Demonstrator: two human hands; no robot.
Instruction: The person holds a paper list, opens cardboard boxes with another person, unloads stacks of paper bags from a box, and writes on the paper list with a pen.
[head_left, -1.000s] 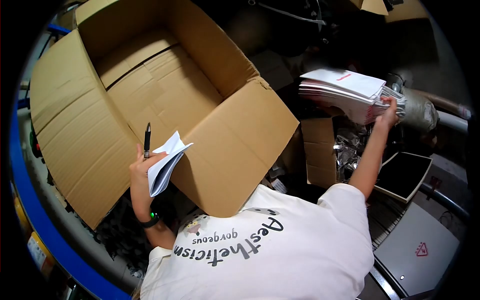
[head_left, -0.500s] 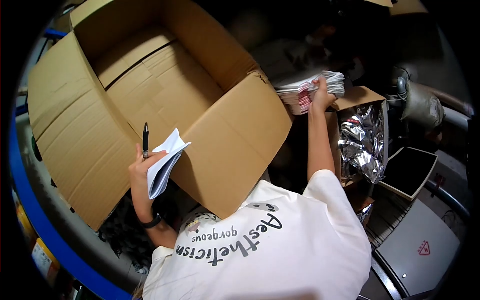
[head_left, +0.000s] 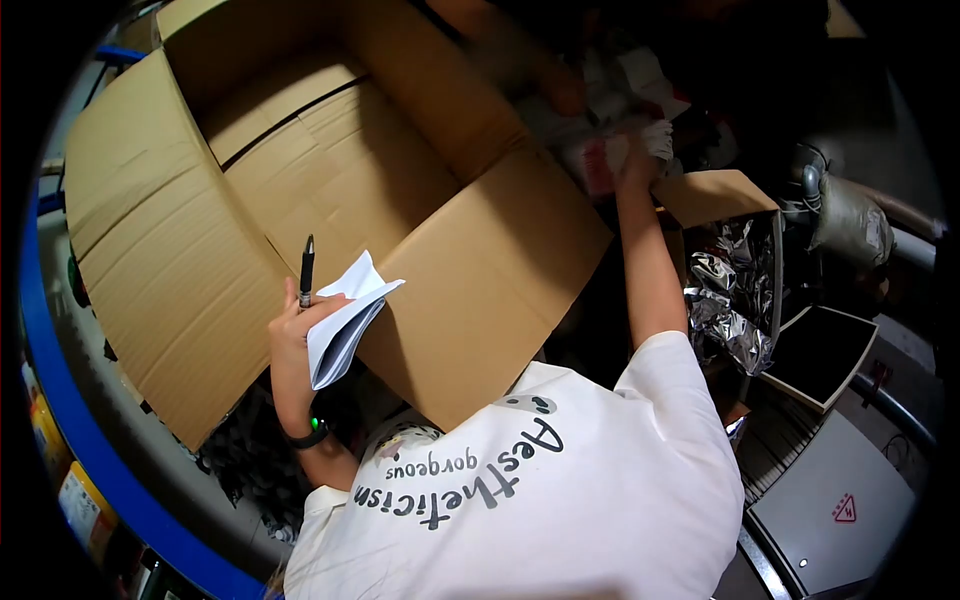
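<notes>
My left hand (head_left: 293, 335) is closed around folded white paper (head_left: 345, 325), and a black pen (head_left: 307, 265) sticks up from between its fingers. At the far end of my stretched-out right arm, my right hand (head_left: 637, 165) grips a stack of white and red flat packets (head_left: 600, 165); motion and shadow blur its fingers. Between my arms stands a large open cardboard box (head_left: 480, 290) with its flaps spread. Its visible inside is bare cardboard.
Right of my arm, a smaller open carton (head_left: 715, 195) holds crumpled silver foil packaging (head_left: 735, 290). A grey cabinet panel (head_left: 840, 500) with a warning triangle lies lower right. Another person's arm (head_left: 560, 85) reaches in from the dark top. A blue rail (head_left: 60, 370) curves along the left.
My right hand has moved slightly up and away with the packet stack, into shadow. Another person's arm has come into view near it. My left hand keeps the paper and pen.
</notes>
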